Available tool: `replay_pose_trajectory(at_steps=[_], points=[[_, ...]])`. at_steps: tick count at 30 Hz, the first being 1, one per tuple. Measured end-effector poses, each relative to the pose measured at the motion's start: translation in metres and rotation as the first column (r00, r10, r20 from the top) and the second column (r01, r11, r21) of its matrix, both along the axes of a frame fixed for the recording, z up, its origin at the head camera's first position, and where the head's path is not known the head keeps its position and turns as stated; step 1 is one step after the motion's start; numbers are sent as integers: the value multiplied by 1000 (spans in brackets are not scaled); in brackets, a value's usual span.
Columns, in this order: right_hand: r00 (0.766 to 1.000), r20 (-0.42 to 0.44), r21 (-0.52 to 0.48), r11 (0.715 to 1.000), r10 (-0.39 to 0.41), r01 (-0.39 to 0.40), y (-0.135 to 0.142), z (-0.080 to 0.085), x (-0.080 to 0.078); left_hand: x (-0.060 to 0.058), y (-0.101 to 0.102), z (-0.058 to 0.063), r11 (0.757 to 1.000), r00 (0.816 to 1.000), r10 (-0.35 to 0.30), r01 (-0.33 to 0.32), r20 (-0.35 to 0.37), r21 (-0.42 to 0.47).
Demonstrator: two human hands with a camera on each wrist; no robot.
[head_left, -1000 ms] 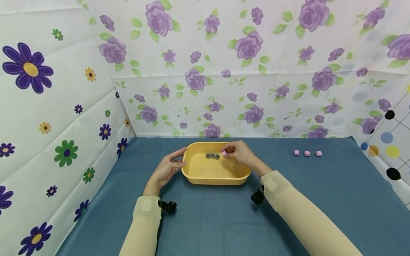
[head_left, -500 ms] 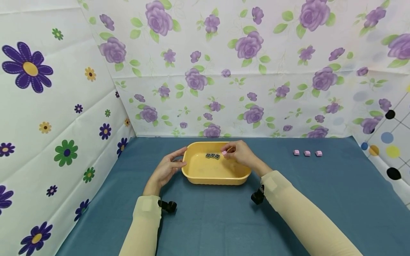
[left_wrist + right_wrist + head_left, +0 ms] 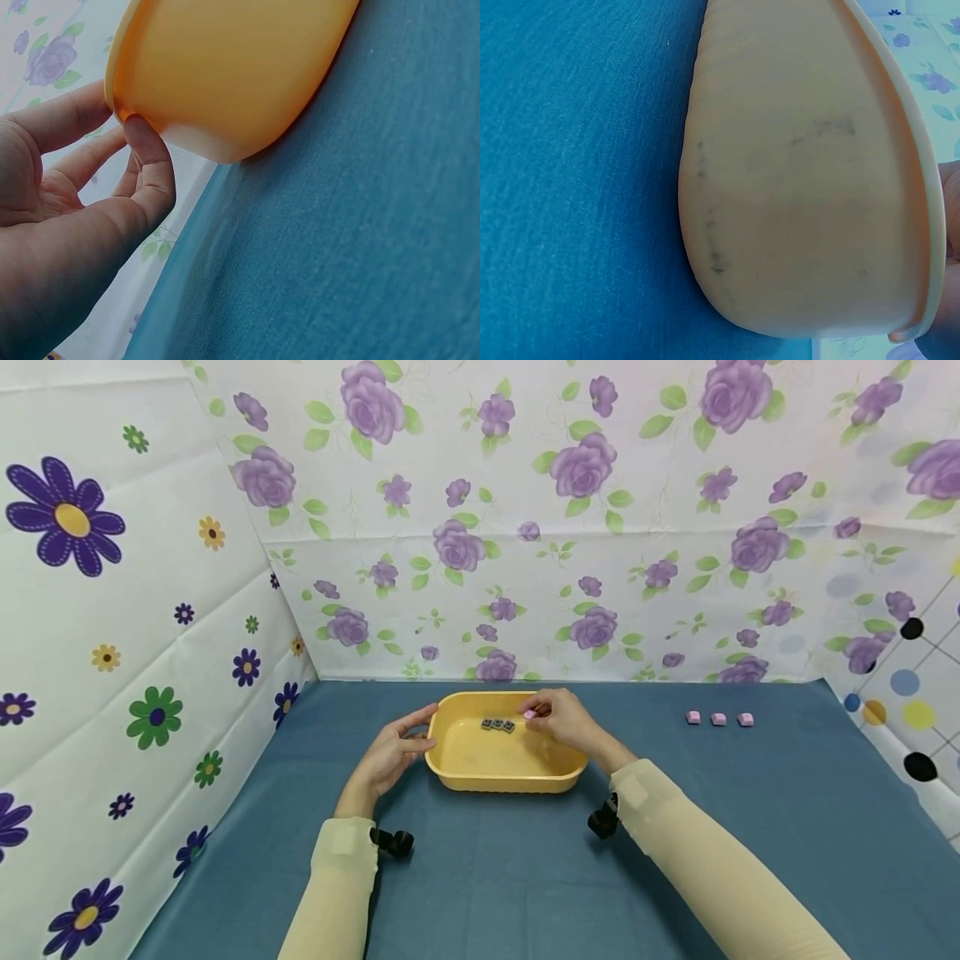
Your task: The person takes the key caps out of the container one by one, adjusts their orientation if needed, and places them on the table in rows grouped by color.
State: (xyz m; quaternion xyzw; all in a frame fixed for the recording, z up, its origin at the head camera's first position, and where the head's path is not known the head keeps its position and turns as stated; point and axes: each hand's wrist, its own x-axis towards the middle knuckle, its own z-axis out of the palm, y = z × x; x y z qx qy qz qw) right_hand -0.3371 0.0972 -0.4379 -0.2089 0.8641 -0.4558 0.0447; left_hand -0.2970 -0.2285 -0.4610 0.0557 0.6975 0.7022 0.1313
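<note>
A shallow yellow plastic basin (image 3: 506, 783) stands on the blue cloth. My left hand (image 3: 386, 758) holds its left end, thumb and fingers at the rim; the left wrist view shows the bent thumb (image 3: 150, 146) against the outer wall. Over the basin's right half, my right hand (image 3: 566, 722) pinches a small pink block (image 3: 530, 714), partly covered by the fingers. Left of those fingers, three small dark grey square pieces (image 3: 498, 724) lie in a row on the basin floor. In the right wrist view the basin wall (image 3: 802, 195) hides most of the right hand.
Three pink blocks (image 3: 718, 719) sit in a row on the blue cloth (image 3: 480, 877), toward the back right. Flower-printed sheets (image 3: 525, 527) close off the back and left side. Black wrist cameras (image 3: 603, 818) are strapped to both forearms.
The pink block in my right fingers has shifted very slightly right and back. My left hand, the basin and the grey pieces look the same.
</note>
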Motion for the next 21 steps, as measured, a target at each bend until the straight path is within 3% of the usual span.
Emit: replay_pose_trajectory(at_steps=[6, 21], points=[[999, -39, 3, 1000, 4, -4, -1, 0, 0, 1, -1, 0, 1000, 1000, -8, 8, -11, -1], [1000, -16, 1, 1000, -17, 17, 0, 7, 2, 2, -1, 1, 1000, 1000, -6, 6, -3, 8]])
